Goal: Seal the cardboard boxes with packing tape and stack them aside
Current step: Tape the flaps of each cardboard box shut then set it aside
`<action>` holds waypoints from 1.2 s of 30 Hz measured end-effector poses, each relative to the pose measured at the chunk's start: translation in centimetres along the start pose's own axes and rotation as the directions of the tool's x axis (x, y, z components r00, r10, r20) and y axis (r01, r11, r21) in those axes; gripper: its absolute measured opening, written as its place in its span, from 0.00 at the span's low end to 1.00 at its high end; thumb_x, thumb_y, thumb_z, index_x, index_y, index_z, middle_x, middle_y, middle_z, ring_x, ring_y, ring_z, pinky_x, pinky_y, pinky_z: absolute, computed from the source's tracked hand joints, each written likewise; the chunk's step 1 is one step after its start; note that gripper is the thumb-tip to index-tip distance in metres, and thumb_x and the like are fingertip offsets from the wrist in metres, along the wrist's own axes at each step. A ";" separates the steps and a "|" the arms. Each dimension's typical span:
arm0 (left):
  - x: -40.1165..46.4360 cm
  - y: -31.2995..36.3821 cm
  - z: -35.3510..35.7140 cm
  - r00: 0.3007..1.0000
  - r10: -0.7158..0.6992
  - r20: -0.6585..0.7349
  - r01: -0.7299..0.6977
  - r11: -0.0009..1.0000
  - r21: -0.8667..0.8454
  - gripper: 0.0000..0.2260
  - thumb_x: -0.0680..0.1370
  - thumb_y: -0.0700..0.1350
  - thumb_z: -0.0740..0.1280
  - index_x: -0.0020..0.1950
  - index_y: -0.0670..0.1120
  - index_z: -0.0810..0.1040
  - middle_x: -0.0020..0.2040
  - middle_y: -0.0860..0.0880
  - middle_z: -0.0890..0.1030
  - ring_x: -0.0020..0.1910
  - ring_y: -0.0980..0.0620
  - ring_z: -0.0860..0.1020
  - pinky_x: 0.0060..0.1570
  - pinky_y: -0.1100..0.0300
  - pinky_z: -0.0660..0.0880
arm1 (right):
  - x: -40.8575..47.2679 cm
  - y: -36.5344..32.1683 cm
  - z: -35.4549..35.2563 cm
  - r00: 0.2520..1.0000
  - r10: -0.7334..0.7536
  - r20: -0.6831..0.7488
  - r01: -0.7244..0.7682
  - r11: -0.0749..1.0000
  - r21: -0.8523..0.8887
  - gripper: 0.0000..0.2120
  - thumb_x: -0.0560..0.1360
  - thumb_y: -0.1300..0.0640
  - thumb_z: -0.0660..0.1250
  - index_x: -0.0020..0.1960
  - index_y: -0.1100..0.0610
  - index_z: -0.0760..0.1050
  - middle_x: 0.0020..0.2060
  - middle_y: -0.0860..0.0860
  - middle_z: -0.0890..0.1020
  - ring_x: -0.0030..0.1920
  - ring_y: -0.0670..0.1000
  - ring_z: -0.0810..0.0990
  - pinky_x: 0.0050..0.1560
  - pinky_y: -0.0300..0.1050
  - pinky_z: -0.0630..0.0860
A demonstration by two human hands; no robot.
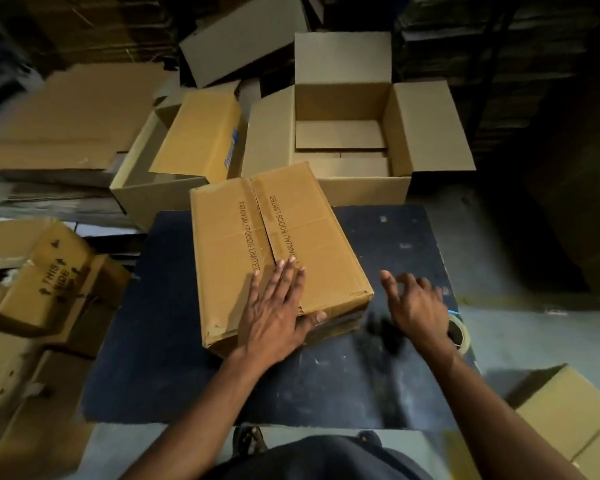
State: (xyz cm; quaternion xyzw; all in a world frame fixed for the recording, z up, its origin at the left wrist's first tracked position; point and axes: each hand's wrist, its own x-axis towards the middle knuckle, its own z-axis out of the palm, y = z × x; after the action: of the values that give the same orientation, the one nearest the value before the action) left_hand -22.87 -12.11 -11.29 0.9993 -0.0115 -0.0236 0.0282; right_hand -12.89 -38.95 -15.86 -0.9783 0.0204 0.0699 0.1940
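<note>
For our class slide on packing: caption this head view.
Left hand presses flat on closed box; right hand hovers near tape roll.

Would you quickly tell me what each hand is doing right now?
Left hand: open, pressing flat on the box.
Right hand: open, holding nothing.

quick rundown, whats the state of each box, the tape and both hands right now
printed box: flaps folded shut, lying on the dark table, no tape visible on the seam
big box: flaps open, upright behind the table
tape roll: on the table, partly hidden by the right hand
left hand: flat, pressing the printed box's top
right hand: open, blurred, holding nothing, above the table
</note>
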 end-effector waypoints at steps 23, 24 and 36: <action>-0.5 4.0 -2.6 0.892 -0.029 -0.451 -0.134 0.936 -0.326 0.24 0.81 0.58 0.64 0.70 0.45 0.79 0.68 0.46 0.80 0.68 0.47 0.75 0.66 0.48 0.75 | -0.6 10.4 -1.6 0.915 -0.256 0.312 0.254 0.966 0.047 0.20 0.77 0.55 0.73 0.63 0.52 0.67 0.48 0.51 0.83 0.44 0.58 0.83 0.43 0.52 0.78; -1.2 5.1 -2.2 0.873 -0.034 -0.486 -0.174 0.910 -0.376 0.19 0.81 0.56 0.65 0.65 0.45 0.82 0.62 0.48 0.83 0.61 0.50 0.78 0.58 0.51 0.78 | -1.5 9.9 -2.1 0.912 -0.290 0.291 0.269 0.957 0.114 0.22 0.76 0.56 0.74 0.64 0.52 0.67 0.49 0.50 0.84 0.44 0.57 0.84 0.45 0.54 0.80; -4.5 8.3 -3.9 0.775 0.004 0.632 0.621 -0.194 -0.760 0.38 0.75 0.79 0.52 0.68 0.55 0.80 0.60 0.53 0.85 0.62 0.51 0.81 0.56 0.49 0.76 | -9.8 1.3 -7.4 0.809 -0.563 0.170 0.543 0.826 0.154 0.34 0.74 0.42 0.70 0.75 0.37 0.59 0.58 0.40 0.70 0.48 0.45 0.79 0.45 0.40 0.82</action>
State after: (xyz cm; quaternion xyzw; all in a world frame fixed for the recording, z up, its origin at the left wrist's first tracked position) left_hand -27.34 -20.10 -6.68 0.5745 0.2620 -0.2442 0.7359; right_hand -21.76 -42.84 -8.13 -0.9181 -0.2824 0.1111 0.2549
